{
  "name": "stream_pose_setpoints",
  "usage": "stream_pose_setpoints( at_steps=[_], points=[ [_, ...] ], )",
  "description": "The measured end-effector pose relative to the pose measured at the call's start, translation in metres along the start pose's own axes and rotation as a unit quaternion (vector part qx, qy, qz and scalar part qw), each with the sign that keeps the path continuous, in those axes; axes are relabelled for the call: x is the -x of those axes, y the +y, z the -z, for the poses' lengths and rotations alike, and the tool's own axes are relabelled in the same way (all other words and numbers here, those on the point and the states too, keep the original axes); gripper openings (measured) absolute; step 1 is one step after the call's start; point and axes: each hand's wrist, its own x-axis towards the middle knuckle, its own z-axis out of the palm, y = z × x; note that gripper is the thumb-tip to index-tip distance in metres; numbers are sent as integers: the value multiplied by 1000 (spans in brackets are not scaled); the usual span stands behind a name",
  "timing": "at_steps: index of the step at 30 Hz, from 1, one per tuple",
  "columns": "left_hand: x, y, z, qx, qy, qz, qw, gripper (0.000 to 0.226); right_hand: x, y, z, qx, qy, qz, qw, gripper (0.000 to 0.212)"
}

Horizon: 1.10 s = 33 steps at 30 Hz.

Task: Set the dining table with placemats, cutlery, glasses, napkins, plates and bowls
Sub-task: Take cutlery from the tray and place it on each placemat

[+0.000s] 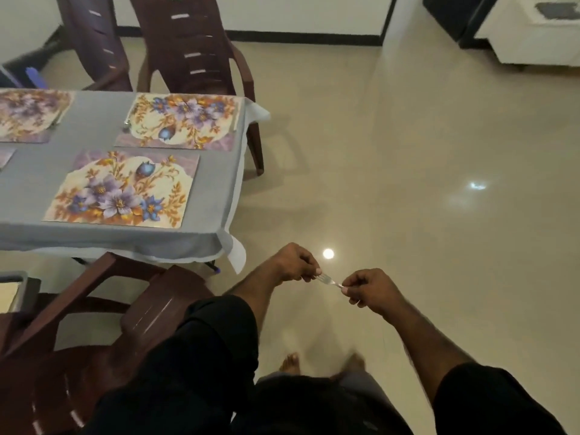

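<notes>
Beyond the near right corner of the dining table (pixel 216 196), over the glossy tiled floor (pixel 392 152), both hands meet around one fork (pixel 328 279). Its tines lie at the left hand (pixel 295 262), whose fingers curl and pinch that end, while the right hand (pixel 372 287) pinches the handle end between thumb and fingertips; whether more cutlery lies in either fist cannot be told.

On the table, under a grey tablecloth (pixel 103 133), three floral placemats show in full or nearly so: the near placemat (pixel 125 189) closest to that corner, the far placemat (pixel 182 120) behind it, and a third placemat (pixel 28 114) at the far left. The corner of a fourth pokes in at the table's left edge. A small piece of cutlery (pixel 127 123) rests at the far placemat's left edge, too blurred to identify.

Three brown plastic chairs surround the table: two chairs (pixel 188 48) at its far side, one near chair (pixel 94 324) at its near side.
</notes>
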Motion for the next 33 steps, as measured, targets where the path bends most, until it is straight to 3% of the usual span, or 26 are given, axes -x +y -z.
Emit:
stream_pose_setpoints(
  at_steps=[8, 15, 25, 33],
  points=[
    [-83, 22, 98, 132, 179, 50, 974, 4, -193, -113, 73, 104, -82, 96, 987, 12],
    [-128, 39, 162, 265, 301, 89, 912, 8, -329, -252, 92, 240, -152, 164, 945, 10],
    [-195, 18, 343, 359, 456, 139, 802, 13, -506, -438, -21, 345, -190, 267, 880, 8],
    [-210, -10, 481, 430, 590, 183, 658, 23, -592, -589, -140, 395, -248, 372, 802, 11]
  ],
)
